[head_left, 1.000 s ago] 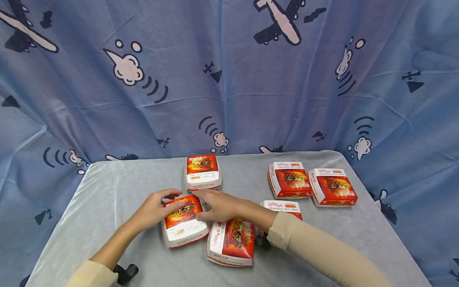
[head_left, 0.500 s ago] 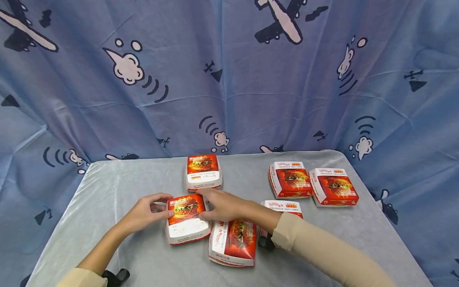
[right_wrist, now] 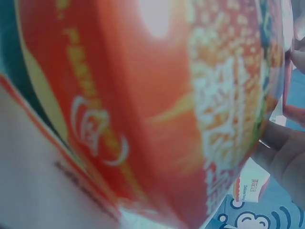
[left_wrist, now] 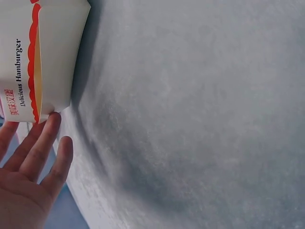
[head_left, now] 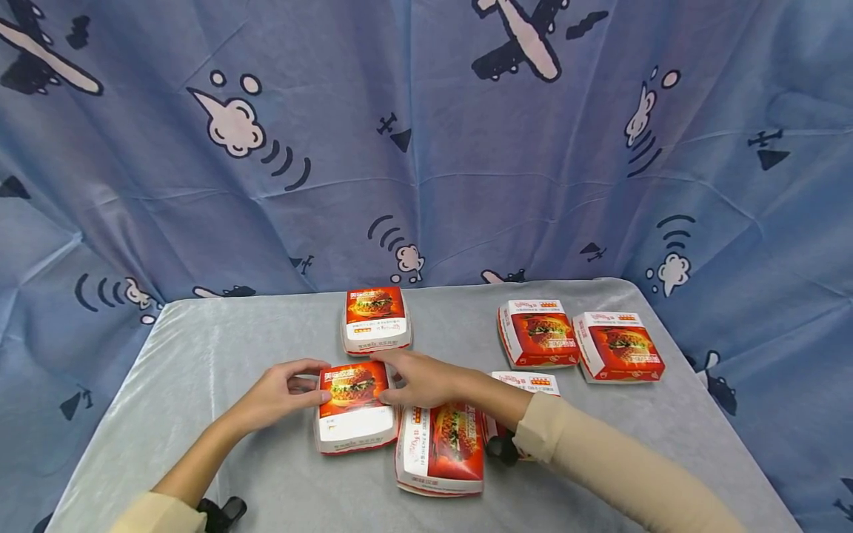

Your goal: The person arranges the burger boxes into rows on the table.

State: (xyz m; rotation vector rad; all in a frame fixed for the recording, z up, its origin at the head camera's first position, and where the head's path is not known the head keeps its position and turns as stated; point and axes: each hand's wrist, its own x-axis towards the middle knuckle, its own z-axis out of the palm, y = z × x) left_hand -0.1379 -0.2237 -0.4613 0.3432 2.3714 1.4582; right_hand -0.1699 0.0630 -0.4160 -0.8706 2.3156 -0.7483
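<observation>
A red and white hamburger box lies between both hands at the middle of the table. My left hand touches its left side, thumb at the top edge. The left wrist view shows that hand's fingers straight, their tips at the end of the box. Across from it, my right hand rests thumb and fingers along the box's right side and far corner. Beside this box lies another hamburger box, partly under the right wrist; a red box surface fills most of the right wrist view.
One box stands just behind the middle one. A further box is partly hidden by the right forearm. Two more, a box and its neighbour box, sit at the back right. A blue patterned curtain hangs behind the grey-covered table.
The middle box has shifted right and turned straighter, and the box beside it has slid right too. My left thumb has drawn back from the box's top to its left edge.
</observation>
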